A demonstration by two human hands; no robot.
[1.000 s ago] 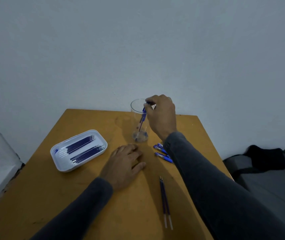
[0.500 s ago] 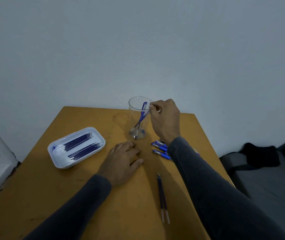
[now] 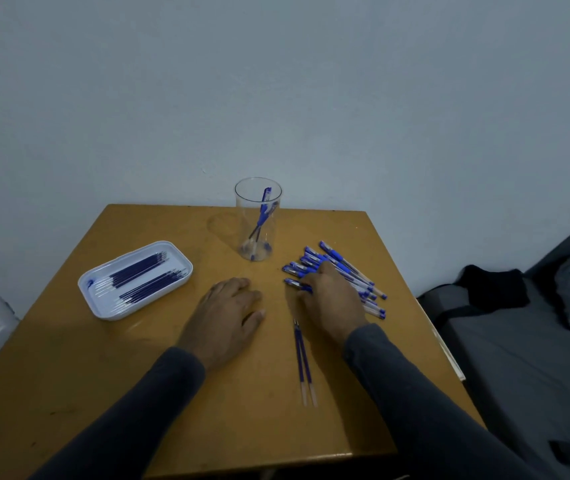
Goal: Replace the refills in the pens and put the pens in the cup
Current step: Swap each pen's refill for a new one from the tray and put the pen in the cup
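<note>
Head view: our hands rest on the table (image 3: 69, 393) near the cup (image 3: 258, 220)

Two pens (image 3: 261, 216) lean inside the cup. Just right of it, our right hand (image 3: 332, 303) lies on the pen pile (image 3: 346, 271), fingers curled; whether it grips one we cannot tell. Our left hand (image 3: 226, 313) lies flat and empty before the cup; the tray (image 3: 103, 306) of refills (image 3: 145, 278) sits left, two refills (image 3: 302, 362) nearer us

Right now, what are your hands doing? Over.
Left hand flat on table, empty. Right hand fingers on pen pile. Pens in cup. Nothing blocking.
</note>
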